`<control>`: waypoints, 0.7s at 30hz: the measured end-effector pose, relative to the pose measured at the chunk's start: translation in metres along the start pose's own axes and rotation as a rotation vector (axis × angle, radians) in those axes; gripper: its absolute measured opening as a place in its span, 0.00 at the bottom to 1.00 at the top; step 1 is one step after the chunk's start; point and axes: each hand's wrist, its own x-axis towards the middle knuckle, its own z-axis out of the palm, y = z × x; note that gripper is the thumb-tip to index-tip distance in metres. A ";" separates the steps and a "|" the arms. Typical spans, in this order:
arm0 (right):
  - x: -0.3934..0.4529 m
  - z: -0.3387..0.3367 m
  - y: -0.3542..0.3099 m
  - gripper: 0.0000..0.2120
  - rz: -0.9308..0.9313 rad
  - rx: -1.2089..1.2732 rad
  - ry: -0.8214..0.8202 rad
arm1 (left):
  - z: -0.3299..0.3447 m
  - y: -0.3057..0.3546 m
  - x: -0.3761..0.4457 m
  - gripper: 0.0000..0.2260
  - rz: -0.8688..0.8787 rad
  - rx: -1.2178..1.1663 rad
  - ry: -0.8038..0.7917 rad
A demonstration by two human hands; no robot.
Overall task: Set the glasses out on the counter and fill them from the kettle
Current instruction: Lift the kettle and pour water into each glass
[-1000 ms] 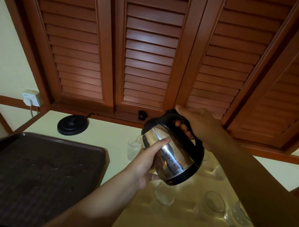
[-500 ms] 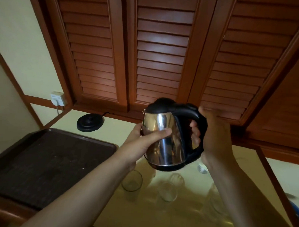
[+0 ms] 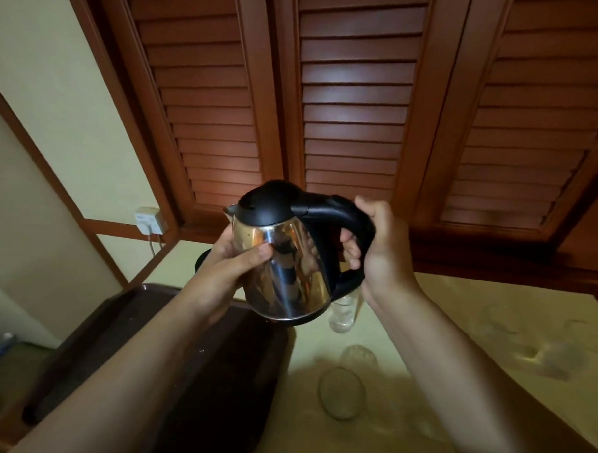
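Kettle point(image 3: 285, 261), no legible label, both hands gripping

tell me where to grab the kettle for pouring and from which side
Take the kettle by its black loop handle, coming from the right, as the right hand does now with fingers curled through the loop. The handle sits opposite the spout, so this grip tips the spout away. The left hand holds the steel body, which could be hot; a judgement only.
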 end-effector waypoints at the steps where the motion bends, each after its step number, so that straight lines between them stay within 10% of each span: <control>1: 0.008 0.011 0.010 0.20 -0.001 -0.001 -0.014 | -0.015 -0.004 0.008 0.49 0.009 0.014 0.018; 21: 0.172 0.193 0.198 0.30 -0.158 -0.111 0.549 | -0.231 -0.109 0.184 0.24 -0.002 0.066 0.081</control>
